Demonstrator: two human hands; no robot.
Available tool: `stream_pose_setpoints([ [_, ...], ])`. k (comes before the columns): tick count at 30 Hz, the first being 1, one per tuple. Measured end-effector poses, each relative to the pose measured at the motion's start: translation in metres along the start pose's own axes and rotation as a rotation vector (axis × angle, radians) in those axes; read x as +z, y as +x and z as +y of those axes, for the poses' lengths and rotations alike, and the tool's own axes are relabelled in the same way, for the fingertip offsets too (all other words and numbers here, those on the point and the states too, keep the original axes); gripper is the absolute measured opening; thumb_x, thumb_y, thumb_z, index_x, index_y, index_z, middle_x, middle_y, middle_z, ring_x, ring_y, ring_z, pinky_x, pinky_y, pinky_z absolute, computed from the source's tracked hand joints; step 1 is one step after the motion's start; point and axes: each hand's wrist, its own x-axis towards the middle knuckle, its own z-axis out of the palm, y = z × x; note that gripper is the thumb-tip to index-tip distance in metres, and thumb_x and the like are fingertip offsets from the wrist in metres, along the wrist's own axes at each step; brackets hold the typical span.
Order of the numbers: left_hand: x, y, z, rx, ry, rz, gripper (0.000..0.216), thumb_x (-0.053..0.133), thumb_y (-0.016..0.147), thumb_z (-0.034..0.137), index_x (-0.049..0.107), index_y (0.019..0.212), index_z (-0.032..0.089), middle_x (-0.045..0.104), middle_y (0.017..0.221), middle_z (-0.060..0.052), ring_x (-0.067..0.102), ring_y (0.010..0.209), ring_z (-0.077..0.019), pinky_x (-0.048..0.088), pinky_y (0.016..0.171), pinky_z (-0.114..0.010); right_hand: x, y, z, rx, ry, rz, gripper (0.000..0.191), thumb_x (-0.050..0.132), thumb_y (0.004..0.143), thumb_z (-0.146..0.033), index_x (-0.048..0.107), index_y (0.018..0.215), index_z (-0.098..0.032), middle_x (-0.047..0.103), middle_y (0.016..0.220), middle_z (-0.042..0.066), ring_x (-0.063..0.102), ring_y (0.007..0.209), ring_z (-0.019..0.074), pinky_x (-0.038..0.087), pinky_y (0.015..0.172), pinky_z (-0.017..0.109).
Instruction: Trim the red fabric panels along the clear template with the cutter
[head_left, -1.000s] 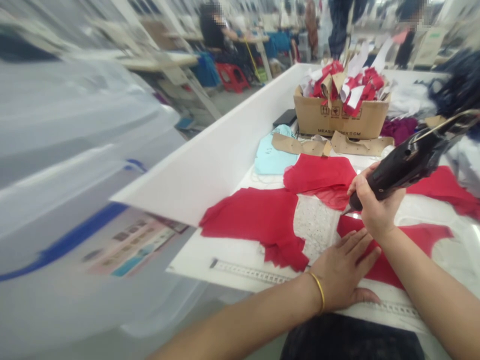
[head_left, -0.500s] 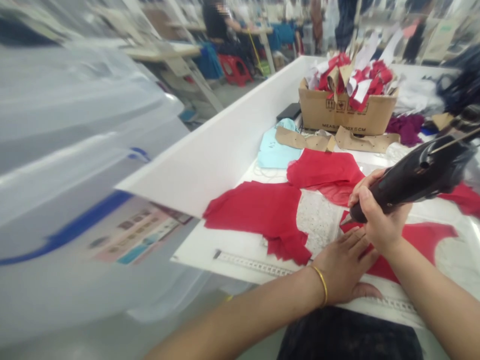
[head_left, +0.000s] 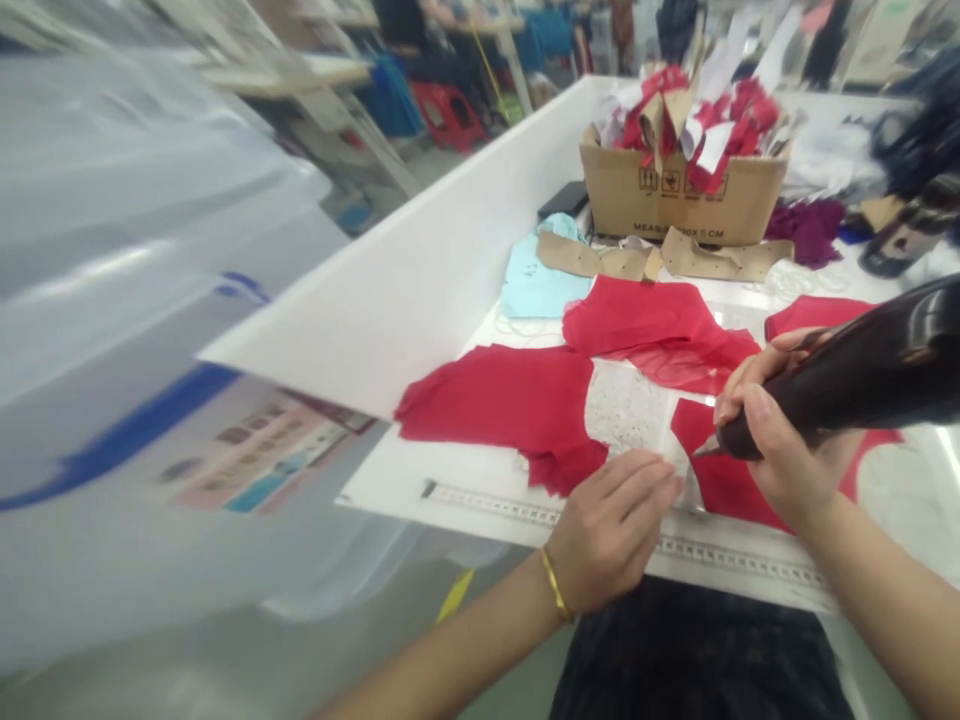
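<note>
My right hand (head_left: 787, 440) is wrapped round the front of a black cylindrical hand tool (head_left: 877, 365) with a pointed metal tip. That tip is over the left part of a red fabric piece (head_left: 727, 485); contact cannot be made out. My left hand (head_left: 619, 525) lies to the left of it, fingers pressed together and fingertips by a pale strip at the fabric's edge. Whether they pinch anything is hidden. Beside this hand are white patterned fabric (head_left: 626, 405) and another red fabric piece (head_left: 502, 400). A third red piece (head_left: 660, 330) lies behind.
A measuring tape (head_left: 487, 502) runs along the table's front edge. A low white wall (head_left: 420, 310) bounds the left side. Farther back stand a cardboard box (head_left: 682, 205) of scraps, light-blue pieces (head_left: 532, 285) and brown strips (head_left: 720, 262). Translucent plastic bins (head_left: 112, 420) are on the left.
My left hand has lifted off the red fabric and moved left, its spread fingers drawn together. The tool in my right hand has shifted slightly right and tilted flatter.
</note>
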Motion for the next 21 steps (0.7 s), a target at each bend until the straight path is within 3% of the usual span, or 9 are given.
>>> stream_pose_setpoints([
  [12, 0.011, 0.009, -0.006, -0.08, -0.024, 0.043, 0.035, 0.049, 0.097, 0.003, 0.059, 0.13, 0.009, 0.075, 0.111, -0.014, 0.07, 0.109, -0.0247, 0.06, 0.103, -0.044, -0.001, -0.003, 0.007, -0.06, -0.09, 0.004, 0.018, 0.067, 0.092, -0.029, 0.058, 0.107, -0.029, 0.052, 0.077, -0.004, 0.054, 0.057, 0.0123, 0.063, 0.063, 0.033],
  [17, 0.012, 0.006, -0.007, -0.102, -0.056, 0.033, 0.04, 0.048, 0.094, 0.0, 0.061, 0.13, 0.013, 0.074, 0.116, -0.013, 0.069, 0.113, -0.0248, 0.061, 0.102, -0.045, -0.014, -0.008, -0.007, 0.024, -0.119, -0.066, 0.025, 0.067, 0.093, -0.033, 0.058, 0.116, -0.031, 0.06, 0.085, 0.001, 0.065, 0.069, 0.0199, 0.065, 0.071, 0.043],
  [21, 0.01, 0.006, -0.007, -0.109, -0.037, 0.038, 0.039, 0.048, 0.094, -0.002, 0.061, 0.127, 0.013, 0.073, 0.116, -0.013, 0.069, 0.114, -0.0252, 0.062, 0.102, -0.044, -0.024, -0.014, -0.006, 0.066, -0.072, -0.093, 0.029, 0.071, 0.089, -0.03, 0.057, 0.114, -0.034, 0.06, 0.08, -0.001, 0.064, 0.066, 0.0214, 0.064, 0.069, 0.046],
])
